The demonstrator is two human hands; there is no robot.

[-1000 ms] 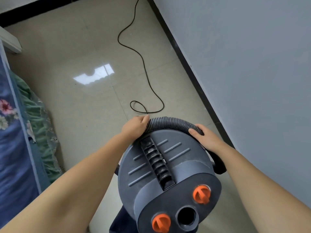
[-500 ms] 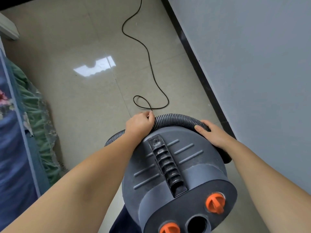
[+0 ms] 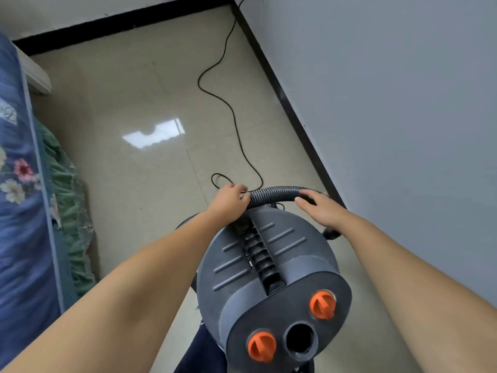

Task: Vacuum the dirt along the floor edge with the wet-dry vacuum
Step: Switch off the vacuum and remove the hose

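Home bedroom, prob. Bed (image 3: 18, 211) w/ floral blue cover at left. Glossy tiled floor (image 3: 129, 103), plain wall (image 3: 390, 90), black skirting (image 3: 295, 114).

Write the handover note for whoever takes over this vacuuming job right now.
Left hand: grips the ribbed hose where it arches over the vacuum's far edge.
Right hand: rests on the same hose further right, fingers curled over it.
Wet-dry vacuum: directly below, between both arms, close to the black baseboard on the right; its front port is open, nothing plugged in.
Power cord: snakes across the tiles toward the far corner.
Done: hose taken in hand.
Left: free the hose; its nozzle end is out of sight; then run it along the baseboard edge. No vacuuming visible yet.
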